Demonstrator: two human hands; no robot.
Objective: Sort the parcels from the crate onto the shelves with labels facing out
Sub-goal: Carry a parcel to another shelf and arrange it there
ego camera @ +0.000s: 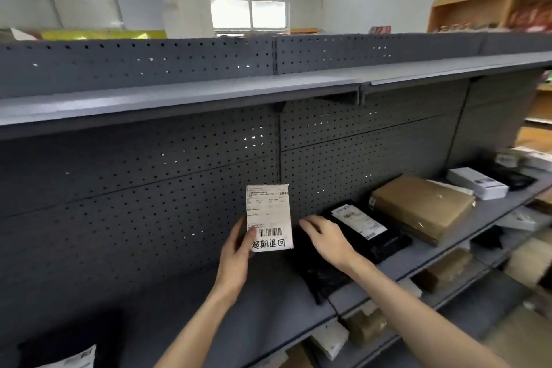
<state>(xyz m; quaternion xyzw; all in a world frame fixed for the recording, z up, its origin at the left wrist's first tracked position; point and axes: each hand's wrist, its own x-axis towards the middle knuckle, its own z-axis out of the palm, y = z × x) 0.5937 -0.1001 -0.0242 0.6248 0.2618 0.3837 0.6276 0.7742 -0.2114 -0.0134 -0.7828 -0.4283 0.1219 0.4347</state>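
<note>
Matt grey metal shelf (268,302), glossy black plastic parcel (325,275), paper label (268,218)

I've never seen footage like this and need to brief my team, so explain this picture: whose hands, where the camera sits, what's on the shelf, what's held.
There is no machine here. A person sorts parcels with bare hands, and the single picture comes from a wide-angle camera on their head, looking forward and down.

The left hand holds a parcel with a white label upright against the grey pegboard, its barcode and printed text facing the camera; the thumb lies across the label's lower left corner, and that is the only grip. The right hand is open, fingers resting on a black bag lying on the grey shelf.

Further right on that shelf lie another black labelled bag, a brown taped box and a white box. The shelf above shows no parcels.
</note>
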